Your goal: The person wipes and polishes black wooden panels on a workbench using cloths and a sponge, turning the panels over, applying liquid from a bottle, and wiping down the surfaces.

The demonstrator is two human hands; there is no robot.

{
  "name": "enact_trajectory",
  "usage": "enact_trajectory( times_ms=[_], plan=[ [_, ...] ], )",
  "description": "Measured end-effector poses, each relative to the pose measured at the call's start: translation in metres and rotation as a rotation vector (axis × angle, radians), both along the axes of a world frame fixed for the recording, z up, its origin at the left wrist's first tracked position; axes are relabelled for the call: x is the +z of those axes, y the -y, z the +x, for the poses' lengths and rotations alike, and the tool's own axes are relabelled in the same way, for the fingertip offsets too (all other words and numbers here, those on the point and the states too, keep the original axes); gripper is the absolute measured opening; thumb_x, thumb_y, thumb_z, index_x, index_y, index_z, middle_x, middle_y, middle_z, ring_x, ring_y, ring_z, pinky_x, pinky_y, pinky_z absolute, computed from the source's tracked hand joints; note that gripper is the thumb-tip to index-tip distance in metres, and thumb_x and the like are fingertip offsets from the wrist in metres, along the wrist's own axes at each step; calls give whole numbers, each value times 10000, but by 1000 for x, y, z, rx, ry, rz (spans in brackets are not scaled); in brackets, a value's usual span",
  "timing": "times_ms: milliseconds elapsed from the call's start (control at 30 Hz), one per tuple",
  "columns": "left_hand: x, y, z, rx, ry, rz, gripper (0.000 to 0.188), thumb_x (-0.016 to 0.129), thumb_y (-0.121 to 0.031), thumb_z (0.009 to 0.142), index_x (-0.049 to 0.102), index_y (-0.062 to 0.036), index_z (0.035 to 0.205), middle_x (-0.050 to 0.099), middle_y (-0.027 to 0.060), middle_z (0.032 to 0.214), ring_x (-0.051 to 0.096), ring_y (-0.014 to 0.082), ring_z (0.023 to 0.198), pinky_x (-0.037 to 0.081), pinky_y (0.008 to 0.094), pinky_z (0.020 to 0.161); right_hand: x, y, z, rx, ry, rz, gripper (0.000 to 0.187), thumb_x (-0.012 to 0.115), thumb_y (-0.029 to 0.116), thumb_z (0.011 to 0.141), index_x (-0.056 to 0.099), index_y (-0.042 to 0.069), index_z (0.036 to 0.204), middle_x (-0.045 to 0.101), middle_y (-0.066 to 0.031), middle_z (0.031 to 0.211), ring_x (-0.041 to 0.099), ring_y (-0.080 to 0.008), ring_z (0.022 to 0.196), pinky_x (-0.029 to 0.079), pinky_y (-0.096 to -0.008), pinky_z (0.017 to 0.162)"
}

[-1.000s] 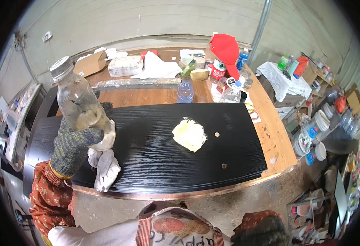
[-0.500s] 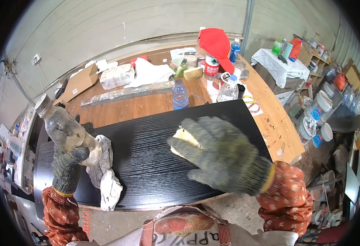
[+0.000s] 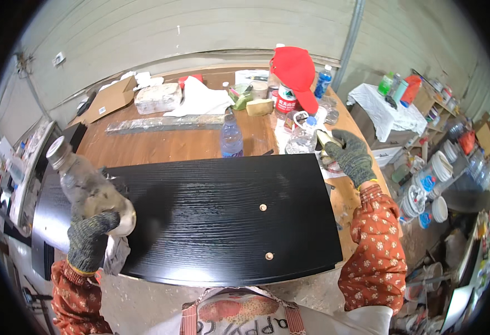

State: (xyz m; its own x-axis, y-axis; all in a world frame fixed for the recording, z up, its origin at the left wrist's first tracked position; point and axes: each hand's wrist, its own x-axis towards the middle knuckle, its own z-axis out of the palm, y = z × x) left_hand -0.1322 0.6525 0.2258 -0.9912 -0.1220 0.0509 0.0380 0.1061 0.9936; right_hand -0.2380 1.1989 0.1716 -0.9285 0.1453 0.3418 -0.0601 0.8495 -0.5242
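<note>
My left hand (image 3: 90, 240), in a dark knitted glove, grips a cloudy clear plastic bottle (image 3: 91, 187) with a grey cap, tilted over the black board's left end. A crumpled whitish rag (image 3: 116, 254) hangs below that hand. On the right, my gloved right hand (image 3: 352, 156) is closed around a pale yellowish piece (image 3: 324, 138), perhaps a sponge, beside a clear jug (image 3: 302, 137) with a blue cap. The black wood-grained board (image 3: 211, 218) lies flat before me. Two small round wooden pegs (image 3: 263, 207) stand out from its surface on the right half.
A clear bottle (image 3: 231, 137) stands behind the board. Farther back are a metal straightedge (image 3: 164, 123), a white cloth (image 3: 199, 100), a yellow sponge (image 3: 260, 107) and a red cap (image 3: 294, 72) on a can. Buckets (image 3: 440, 167) stand on the floor at right.
My right hand has moved from over the board to the far right, beside the jug, uncovering the two pegs. The left hand and bottle have come slightly nearer.
</note>
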Motion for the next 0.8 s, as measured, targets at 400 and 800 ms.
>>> enact_trajectory(
  times_ms=[400,800],
  plan=[
    [-32,-154,-33,-459,-171,6,725,834,-235,770,424,-23,1330,584,101,1230,608,182,1101,533,306,939,75,98,47,802,-69,-510,942,815,263,765,294,22,1511,451,-130,1438,446,-262,1310,340,-387,1114],
    [72,-196,-26,-555,-813,-1318,604,722,-284,827,504,-47,1338,588,186,1273,563,371,1186,460,457,1002,76,38,84,306,-347,-434,585,712,108,832,478,-4,1357,595,-97,1240,588,-180,1076,499,-329,898]
  ],
)
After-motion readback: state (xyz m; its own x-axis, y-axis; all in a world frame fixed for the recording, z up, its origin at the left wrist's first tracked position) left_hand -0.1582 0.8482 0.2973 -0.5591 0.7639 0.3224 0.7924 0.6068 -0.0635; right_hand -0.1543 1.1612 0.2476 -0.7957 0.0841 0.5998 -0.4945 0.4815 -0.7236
